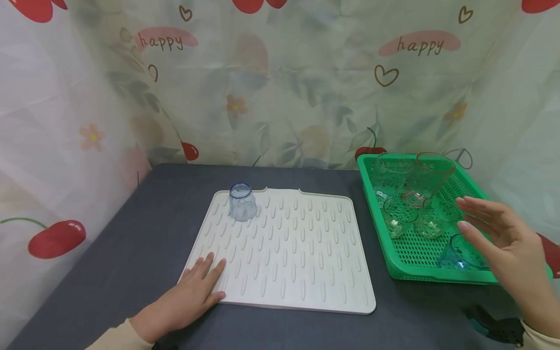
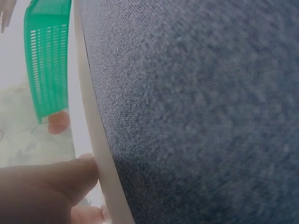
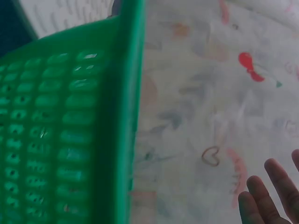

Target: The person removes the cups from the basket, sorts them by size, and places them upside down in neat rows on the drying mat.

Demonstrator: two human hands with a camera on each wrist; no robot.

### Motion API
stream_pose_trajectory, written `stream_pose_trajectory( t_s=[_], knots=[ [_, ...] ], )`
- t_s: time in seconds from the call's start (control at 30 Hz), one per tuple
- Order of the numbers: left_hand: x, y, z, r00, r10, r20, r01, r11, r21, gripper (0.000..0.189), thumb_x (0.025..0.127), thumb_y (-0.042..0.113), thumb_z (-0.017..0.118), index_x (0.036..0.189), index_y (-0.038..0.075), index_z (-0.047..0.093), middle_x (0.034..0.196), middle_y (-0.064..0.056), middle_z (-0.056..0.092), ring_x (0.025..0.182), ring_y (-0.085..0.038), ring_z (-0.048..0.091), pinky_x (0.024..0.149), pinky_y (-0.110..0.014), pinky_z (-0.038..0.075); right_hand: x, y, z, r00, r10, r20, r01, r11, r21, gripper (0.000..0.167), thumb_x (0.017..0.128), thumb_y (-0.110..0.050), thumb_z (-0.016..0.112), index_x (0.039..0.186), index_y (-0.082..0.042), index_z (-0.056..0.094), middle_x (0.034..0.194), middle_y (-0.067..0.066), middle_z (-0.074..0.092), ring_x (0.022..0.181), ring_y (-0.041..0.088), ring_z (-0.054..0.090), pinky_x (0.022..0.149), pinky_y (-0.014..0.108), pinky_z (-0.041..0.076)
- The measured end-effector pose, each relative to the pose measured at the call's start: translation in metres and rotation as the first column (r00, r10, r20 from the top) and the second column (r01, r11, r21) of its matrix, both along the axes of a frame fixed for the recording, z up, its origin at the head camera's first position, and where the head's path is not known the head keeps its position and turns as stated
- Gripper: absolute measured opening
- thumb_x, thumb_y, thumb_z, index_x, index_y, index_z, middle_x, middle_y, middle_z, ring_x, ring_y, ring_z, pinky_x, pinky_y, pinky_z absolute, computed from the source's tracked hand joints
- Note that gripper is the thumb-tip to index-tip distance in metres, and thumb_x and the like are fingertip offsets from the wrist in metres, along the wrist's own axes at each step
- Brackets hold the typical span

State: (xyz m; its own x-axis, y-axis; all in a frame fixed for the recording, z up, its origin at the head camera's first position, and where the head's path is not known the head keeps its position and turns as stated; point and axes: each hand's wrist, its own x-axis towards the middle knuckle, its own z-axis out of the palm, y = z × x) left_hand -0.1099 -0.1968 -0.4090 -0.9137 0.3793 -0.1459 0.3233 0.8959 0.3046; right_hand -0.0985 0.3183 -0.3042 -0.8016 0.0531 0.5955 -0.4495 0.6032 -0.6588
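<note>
My left hand (image 1: 185, 297) rests with fingers spread on the front left corner of a white ridged drying mat (image 1: 302, 262). In the left wrist view its thumb (image 2: 70, 177) lies against the mat's edge. A blue-tinted drinking glass (image 1: 242, 203) stands upside down at the mat's back left. Over the right side of a green plastic basket (image 1: 437, 274), my right hand (image 1: 509, 243) hovers with fingers extended, holding nothing. Near it in the basket is a blue glass (image 1: 455, 255), partly hidden by the hand. Several clear glasses (image 1: 395, 218) stand farther back there, two of them taller.
A dark grey cloth (image 1: 131, 253) covers the table beneath the mat and basket. Printed curtains (image 1: 297, 97) with cherries and flowers hang behind and at both sides. A dark strap-like object (image 1: 494, 325) shows by the right wrist.
</note>
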Motion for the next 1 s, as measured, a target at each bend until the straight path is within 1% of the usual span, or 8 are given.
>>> stream_pose_trajectory(
  t_s=[0.27,0.4,0.47,0.53,0.63,0.77,0.87,1.0],
  knots=[
    [-0.001,0.001,-0.002,1.0,0.0,0.0,0.0,1.0,0.002,0.068,0.094,0.04,0.06,0.147,0.004,0.038,0.153,-0.03,0.025,0.14,-0.051,0.023,0.105,-0.068,0.026,-0.003,0.035,-0.026,0.99,-0.117,0.082,0.115,0.993,0.037,0.051,0.094,0.0,0.058,0.143,-0.012,0.046,0.132,-0.026,0.047,0.117,-0.015,0.042,0.093,0.0,0.03],
    [-0.001,0.001,-0.002,1.0,0.001,0.0,-0.001,1.0,0.006,0.068,0.093,0.04,0.06,0.147,0.004,0.039,0.153,-0.031,0.025,0.14,-0.051,0.023,0.105,-0.068,0.025,-0.007,0.051,-0.038,0.974,-0.182,0.138,0.169,0.98,0.103,0.054,0.098,-0.01,0.057,0.148,-0.02,0.039,0.143,-0.023,0.039,0.121,-0.02,0.033,0.097,-0.001,0.022],
    [-0.001,0.001,-0.002,1.0,0.001,0.001,-0.001,1.0,0.007,0.068,0.093,0.039,0.06,0.147,0.004,0.039,0.153,-0.031,0.025,0.14,-0.051,0.023,0.105,-0.068,0.025,-0.009,0.059,-0.043,0.962,-0.195,0.191,0.171,0.976,0.136,0.057,0.099,-0.015,0.056,0.15,-0.021,0.034,0.153,-0.013,0.032,0.137,-0.01,0.027,0.112,0.012,0.02],
    [-0.001,0.002,-0.002,1.0,0.001,0.003,-0.001,1.0,0.007,0.068,0.093,0.04,0.06,0.147,0.004,0.039,0.153,-0.031,0.025,0.14,-0.052,0.023,0.105,-0.068,0.025,-0.012,0.066,-0.047,0.94,-0.207,0.27,0.162,0.97,0.18,0.061,0.099,-0.021,0.056,0.153,-0.02,0.027,0.159,0.001,0.025,0.148,0.011,0.02,0.119,0.036,0.02],
    [-0.001,0.002,-0.001,1.0,0.002,0.006,-0.002,1.0,0.006,0.069,0.093,0.04,0.06,0.147,0.004,0.038,0.154,-0.03,0.025,0.141,-0.051,0.023,0.106,-0.068,0.025,-0.016,0.075,-0.048,0.899,-0.187,0.397,0.095,0.966,0.239,0.07,0.099,-0.029,0.057,0.155,-0.011,0.019,0.158,0.025,0.016,0.14,0.052,0.016,0.104,0.071,0.016],
    [-0.001,0.002,-0.001,1.0,0.0,0.004,0.0,1.0,0.004,0.069,0.093,0.041,0.06,0.148,0.004,0.038,0.154,-0.03,0.025,0.141,-0.051,0.023,0.106,-0.068,0.025,-0.021,0.082,-0.047,0.85,-0.162,0.501,-0.007,0.948,0.319,0.078,0.097,-0.034,0.059,0.154,-0.001,0.016,0.152,0.038,0.016,0.13,0.066,0.018,0.095,0.076,0.02],
    [0.0,0.001,-0.001,1.0,-0.002,-0.004,0.002,1.0,0.002,0.069,0.093,0.04,0.06,0.147,0.004,0.039,0.153,-0.03,0.025,0.14,-0.051,0.023,0.105,-0.068,0.026,-0.026,0.084,-0.044,0.822,-0.154,0.548,-0.075,0.925,0.372,0.08,0.096,-0.036,0.06,0.152,0.003,0.019,0.149,0.04,0.017,0.125,0.066,0.025,0.092,0.075,0.026],
    [0.0,0.001,-0.001,1.0,-0.003,-0.011,0.003,1.0,0.004,0.068,0.093,0.04,0.06,0.147,0.004,0.039,0.153,-0.031,0.026,0.14,-0.052,0.023,0.106,-0.068,0.026,-0.032,0.089,-0.041,0.779,-0.191,0.598,-0.145,0.872,0.468,0.081,0.094,-0.04,0.061,0.149,0.006,0.024,0.142,0.044,0.024,0.118,0.064,0.032,0.084,0.071,0.036]
  ],
)
